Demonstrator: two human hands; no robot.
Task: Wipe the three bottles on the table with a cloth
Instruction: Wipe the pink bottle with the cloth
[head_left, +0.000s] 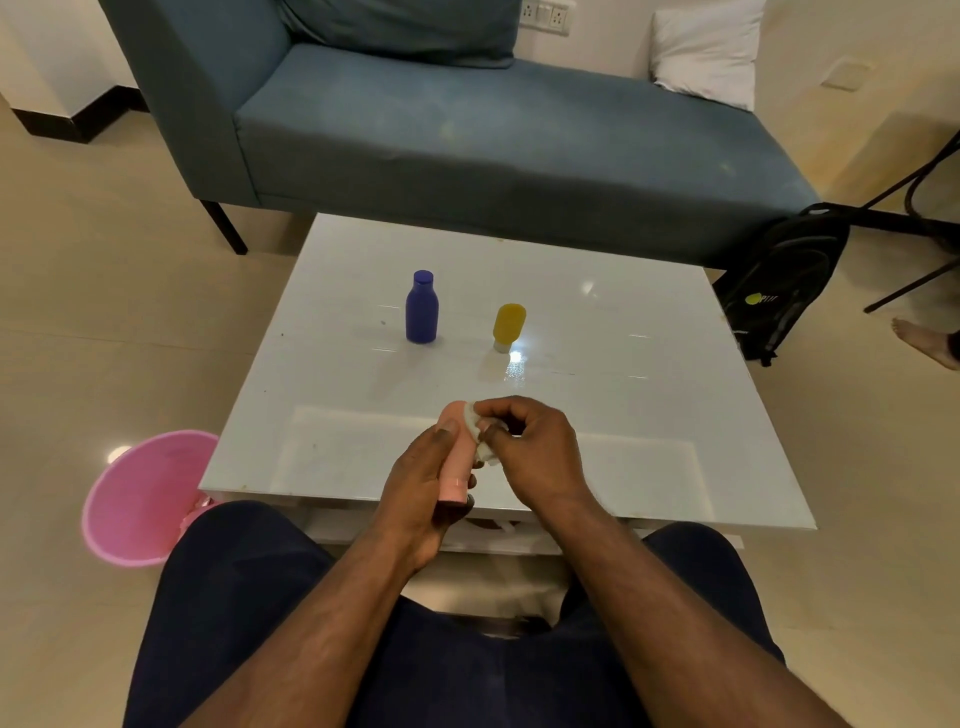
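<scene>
My left hand (415, 483) grips a pale pink bottle (456, 467) above the near edge of the white table (649, 415). My right hand (530, 447) pinches a small white cloth (477, 428) against the bottle's upper side. A blue bottle (421, 307) stands upright in the middle of the table. To its right a yellow bottle (508, 326) stands on its white cap. Part of the pink bottle is hidden by my fingers.
A pink bin (140, 499) stands on the floor at the table's left front corner. A blue sofa (467, 130) runs behind the table. A black backpack (779, 291) leans at the right, near a person's bare foot (924, 343).
</scene>
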